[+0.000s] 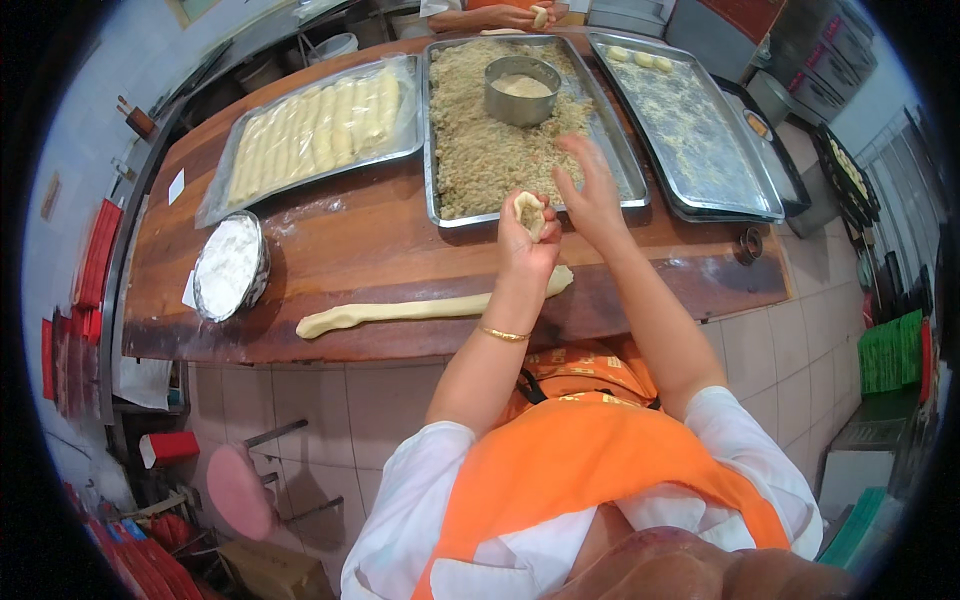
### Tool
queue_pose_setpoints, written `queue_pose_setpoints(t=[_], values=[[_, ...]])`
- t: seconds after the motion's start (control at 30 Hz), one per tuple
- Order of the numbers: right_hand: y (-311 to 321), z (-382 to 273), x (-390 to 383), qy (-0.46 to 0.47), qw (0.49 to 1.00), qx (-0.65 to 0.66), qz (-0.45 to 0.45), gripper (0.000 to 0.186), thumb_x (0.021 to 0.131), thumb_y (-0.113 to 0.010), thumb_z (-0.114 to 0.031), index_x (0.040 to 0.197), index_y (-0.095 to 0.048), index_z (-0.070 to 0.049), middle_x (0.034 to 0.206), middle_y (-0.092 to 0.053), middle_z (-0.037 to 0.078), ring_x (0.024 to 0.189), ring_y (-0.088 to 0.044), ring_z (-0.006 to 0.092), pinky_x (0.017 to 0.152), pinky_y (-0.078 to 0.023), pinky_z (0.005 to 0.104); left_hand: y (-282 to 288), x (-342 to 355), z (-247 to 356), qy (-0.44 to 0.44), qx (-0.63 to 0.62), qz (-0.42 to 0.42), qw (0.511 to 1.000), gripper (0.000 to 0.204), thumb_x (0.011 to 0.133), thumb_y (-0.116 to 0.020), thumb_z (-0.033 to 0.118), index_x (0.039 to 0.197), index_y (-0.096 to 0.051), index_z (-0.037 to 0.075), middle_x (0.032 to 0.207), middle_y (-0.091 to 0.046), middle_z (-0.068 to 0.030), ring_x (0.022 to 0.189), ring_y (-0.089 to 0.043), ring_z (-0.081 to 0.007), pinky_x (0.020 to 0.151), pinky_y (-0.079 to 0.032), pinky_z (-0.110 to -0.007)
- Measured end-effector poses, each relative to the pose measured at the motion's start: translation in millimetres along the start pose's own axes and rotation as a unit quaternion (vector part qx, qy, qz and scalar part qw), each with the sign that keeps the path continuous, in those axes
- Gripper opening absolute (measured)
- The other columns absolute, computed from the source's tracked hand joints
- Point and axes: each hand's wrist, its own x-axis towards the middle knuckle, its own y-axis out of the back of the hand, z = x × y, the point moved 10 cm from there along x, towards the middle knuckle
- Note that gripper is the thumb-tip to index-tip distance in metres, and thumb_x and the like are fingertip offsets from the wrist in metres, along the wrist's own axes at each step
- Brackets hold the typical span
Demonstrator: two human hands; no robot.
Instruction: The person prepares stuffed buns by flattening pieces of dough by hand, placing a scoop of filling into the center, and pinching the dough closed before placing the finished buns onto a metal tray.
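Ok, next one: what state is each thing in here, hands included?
Left hand: closed around dough
Dough wrapper: cupped, unsealed
Right hand: open, apparently empty
Dough rope: rolled long, lying on the table
Filling: spread over most of its tray
Round metal tin: upright, on the filling
Dough strips: side by side, under clear plastic
Flour bowl: well filled
Right-hand tray: flour-dusted, mostly bare
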Motion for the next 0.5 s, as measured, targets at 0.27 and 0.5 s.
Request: queue_pose_setpoints(t=[0.27,0.5], values=[[-19.1,-9.0,65.5,-0.021,0.834,-0.545,-0.082,0.034,0.085,-0.062,-0.013,0.119,-0.068,-0.013,0.143,-0.054,0.010,0.137,-0.043,0.0314,0.110,-0.026,0.0575,-103.6,35.9,52.6,-0.379,0.293,0.023,0.877,0.025,0.098,-0.055,0.028,0.085,-0.061,0.008,0.076,-0.062,-0.0020,0.064,-0.056,-0.0122,0.054,-0.043,-0.027],[18.0,-33.4,45.8,0.125,0.890,-0.423,0.118,0.029,0.076,-0.065,-0.004,0.104,-0.071,-0.010,0.102,-0.069,0.011,0.098,-0.066,0.0287,0.092,-0.048,0.0412,-53.3,49.0,56.4,-0.278,0.223,0.102,0.929,0.024,0.097,-0.053,0.024,0.086,-0.065,0.006,0.078,-0.063,-0.0029,0.071,-0.057,-0.0115,0.065,-0.046,-0.030]])
